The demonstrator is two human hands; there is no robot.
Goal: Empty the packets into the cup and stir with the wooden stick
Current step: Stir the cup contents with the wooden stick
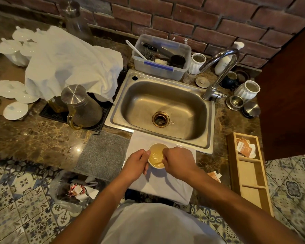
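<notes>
Left hand [136, 163] grips cup [157, 155] at its 9 o'clock; right hand [177, 161] pinches wooden stick [159, 163] inside, at 3 o'clock.

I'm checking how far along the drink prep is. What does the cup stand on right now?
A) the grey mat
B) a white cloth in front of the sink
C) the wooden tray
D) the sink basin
B: the cup, held by the left hand while the right hand stirs, stands on the white cloth, right of the grey mat.
</notes>
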